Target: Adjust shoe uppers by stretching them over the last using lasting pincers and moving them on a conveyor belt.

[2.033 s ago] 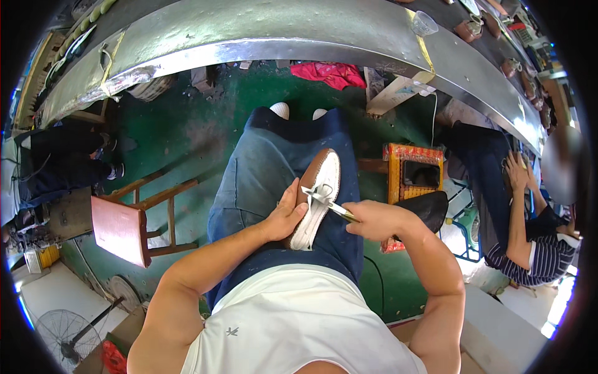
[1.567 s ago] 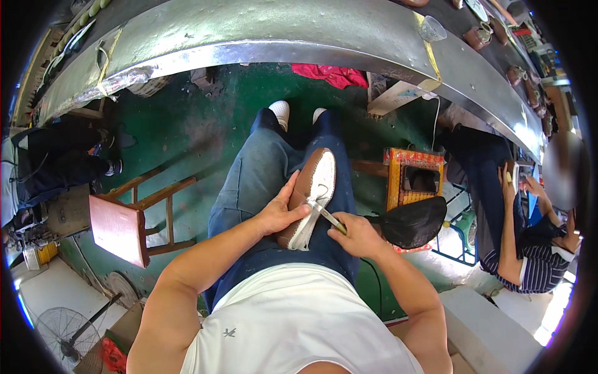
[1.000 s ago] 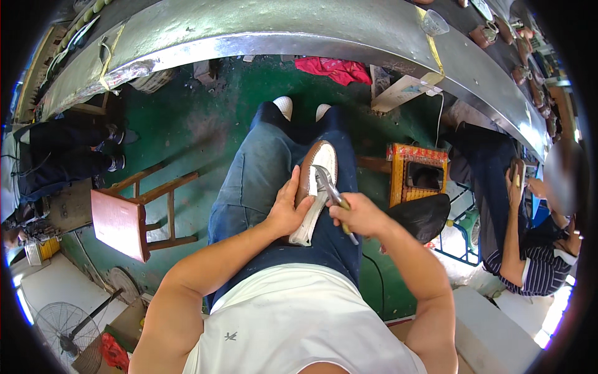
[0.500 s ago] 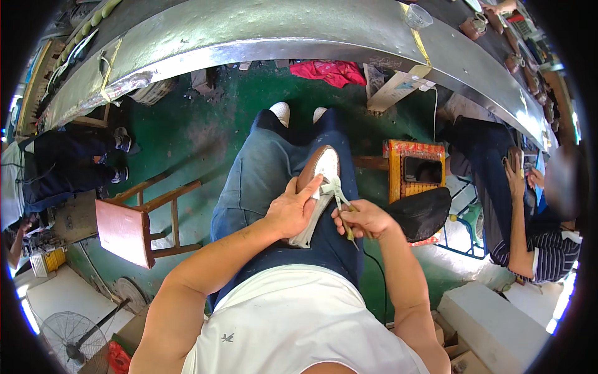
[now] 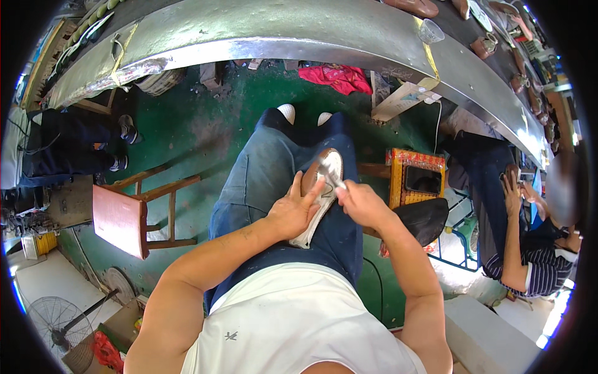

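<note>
A brown and white shoe (image 5: pixel 324 202) lies along my lap, its rounded toe pointing away from me. My left hand (image 5: pixel 293 213) grips it from the left side, fingers over the upper. In my right hand (image 5: pixel 364 204) is a pair of metal pincers (image 5: pixel 333 177), the head over the white part of the toe. Motion smears the head, and my fist hides the handles. Whether the head touches the shoe I cannot tell.
A metal-edged workbench (image 5: pixel 261 47) curves across the front. Left stands a wooden stool (image 5: pixel 121 219); right are an orange stool with a phone (image 5: pixel 423 179) and a black seat (image 5: pixel 427 221). Another person (image 5: pixel 529 262) sits at the right, and a fan (image 5: pixel 59 330) stands lower left.
My right hand has moved up toward the toe and turned the pincers, so their head now lies over it. The left hand's fingers have spread on the shoe.
</note>
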Demonstrator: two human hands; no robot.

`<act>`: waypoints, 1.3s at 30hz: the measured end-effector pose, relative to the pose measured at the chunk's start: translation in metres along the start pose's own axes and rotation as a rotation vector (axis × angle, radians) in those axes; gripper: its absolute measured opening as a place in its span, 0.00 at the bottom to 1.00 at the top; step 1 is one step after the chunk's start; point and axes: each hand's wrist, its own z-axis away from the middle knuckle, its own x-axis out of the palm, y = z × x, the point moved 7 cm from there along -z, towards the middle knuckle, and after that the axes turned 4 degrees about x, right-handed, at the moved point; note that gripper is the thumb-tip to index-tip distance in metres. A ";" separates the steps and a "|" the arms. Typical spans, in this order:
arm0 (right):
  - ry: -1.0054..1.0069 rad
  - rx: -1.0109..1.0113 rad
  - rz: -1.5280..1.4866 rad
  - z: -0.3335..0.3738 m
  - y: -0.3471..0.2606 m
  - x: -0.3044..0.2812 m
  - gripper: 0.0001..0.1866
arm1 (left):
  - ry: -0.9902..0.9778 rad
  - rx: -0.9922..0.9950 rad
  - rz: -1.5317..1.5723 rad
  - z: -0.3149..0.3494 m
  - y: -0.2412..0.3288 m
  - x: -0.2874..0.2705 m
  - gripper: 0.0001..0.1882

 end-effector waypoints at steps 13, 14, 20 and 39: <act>0.047 0.022 0.072 0.056 -0.021 0.024 0.19 | -0.043 0.120 0.618 0.026 -0.041 0.033 0.58; 0.079 -0.048 -0.060 0.061 -0.028 0.024 0.19 | -0.015 0.101 0.615 0.027 -0.038 0.033 0.57; -0.033 0.014 -0.146 0.061 0.000 0.053 0.20 | 0.049 0.165 0.641 0.022 -0.044 0.033 0.54; 0.055 0.321 -0.722 0.068 0.061 0.057 0.20 | 0.025 0.313 1.900 -0.088 0.068 -0.167 0.35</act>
